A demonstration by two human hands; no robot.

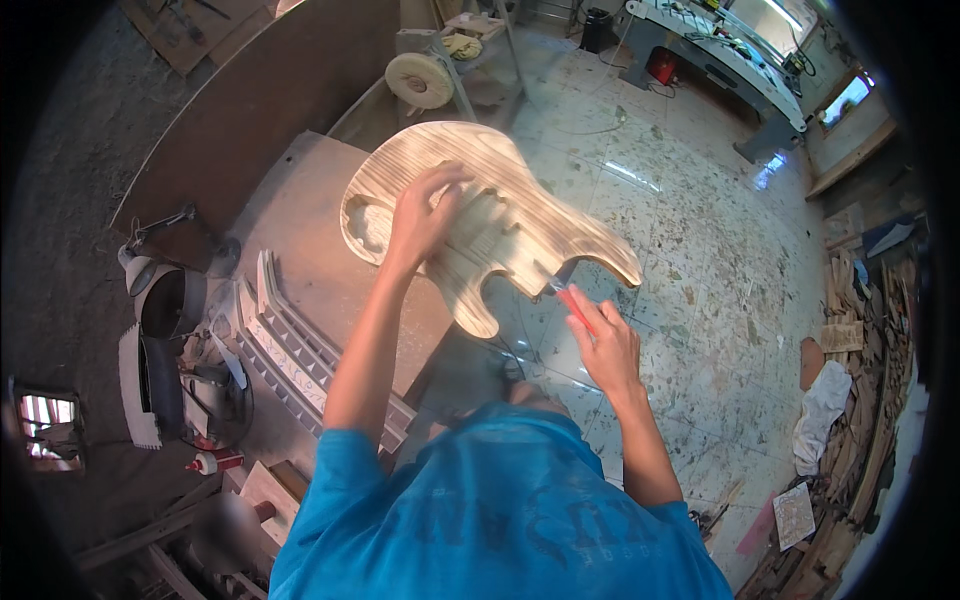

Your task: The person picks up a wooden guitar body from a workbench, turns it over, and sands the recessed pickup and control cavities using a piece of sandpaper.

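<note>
A pale, striped-grain wooden guitar body [480, 150] lies on a brown work board [300, 190], its horned end reaching out past the board's edge. Carved hollows show in its upper face. Across the middle of the body rests my left hand [422, 215], palm down, fingers stretched over the wood. My right hand [610, 350] is closed around a red-handled tool [579, 308] with a greyish metal end. That end meets the guitar body at the notch between the two horns; its exact tip is hard to make out.
Slotted curved wooden strips [290, 350] lie on the board at left, near a power tool [205, 390] and a small red-and-white bottle [214, 461]. Behind stands a machine with a round disc [418, 80]. Scrap wood [870, 400] lines the right wall; a grey workbench [715, 50] stands far off.
</note>
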